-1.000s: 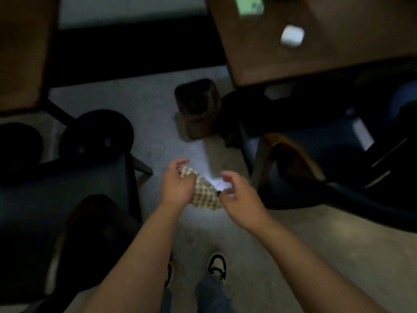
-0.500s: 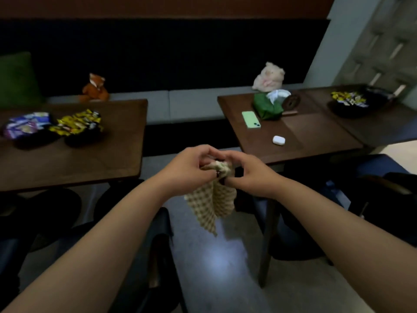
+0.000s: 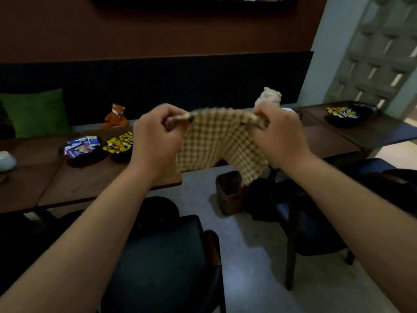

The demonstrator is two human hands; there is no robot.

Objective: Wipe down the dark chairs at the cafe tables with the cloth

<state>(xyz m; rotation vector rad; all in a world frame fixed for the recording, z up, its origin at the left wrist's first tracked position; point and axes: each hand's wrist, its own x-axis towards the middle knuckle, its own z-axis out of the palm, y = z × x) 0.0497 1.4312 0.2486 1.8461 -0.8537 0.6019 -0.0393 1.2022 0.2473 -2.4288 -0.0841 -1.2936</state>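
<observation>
Left hand (image 3: 158, 136) and right hand (image 3: 278, 137) each pinch a top corner of the checked cloth (image 3: 220, 141). It hangs spread above a dark chair (image 3: 162, 265).

brown wall (image 3: 158, 30) | grey floor (image 3: 248, 256) | wooden table (image 3: 67, 188) | dim light

checked cloth (image 3: 220, 141) hanging spread mid-air; dark chairs (image 3: 167, 265) below.
</observation>
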